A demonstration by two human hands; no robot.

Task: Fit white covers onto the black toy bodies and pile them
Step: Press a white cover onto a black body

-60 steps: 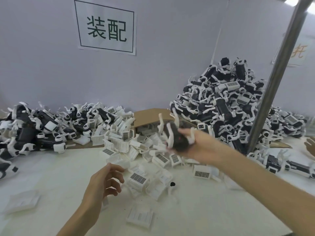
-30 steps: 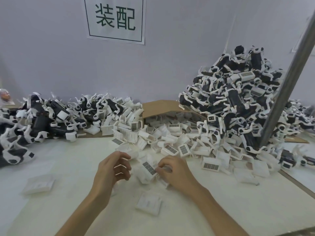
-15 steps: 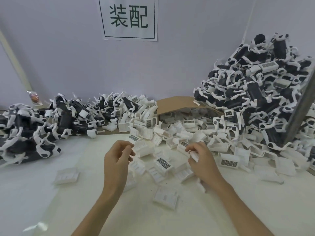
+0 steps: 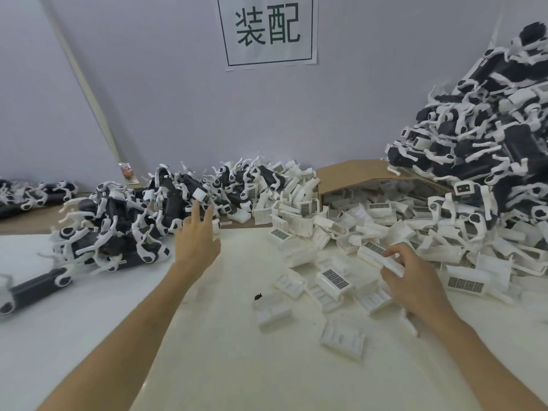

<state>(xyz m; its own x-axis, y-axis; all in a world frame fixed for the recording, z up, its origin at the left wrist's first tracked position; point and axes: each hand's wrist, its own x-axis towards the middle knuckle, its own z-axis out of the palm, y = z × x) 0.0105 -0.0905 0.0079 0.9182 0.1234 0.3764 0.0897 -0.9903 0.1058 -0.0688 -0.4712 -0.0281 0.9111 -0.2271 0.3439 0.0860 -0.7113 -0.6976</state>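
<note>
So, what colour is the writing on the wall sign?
Dark green, on the sign; head view.

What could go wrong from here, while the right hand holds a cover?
1. The black bodies lie tangled by their white limbs, so the reaching left hand may drag out several at once.
2. The steep pile on the right borders the loose covers; a slide could bury them.

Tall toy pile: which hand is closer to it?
Right. The right hand pinches a cover near the foot of the tall pile; the left hand is far off at the low pile.
</note>
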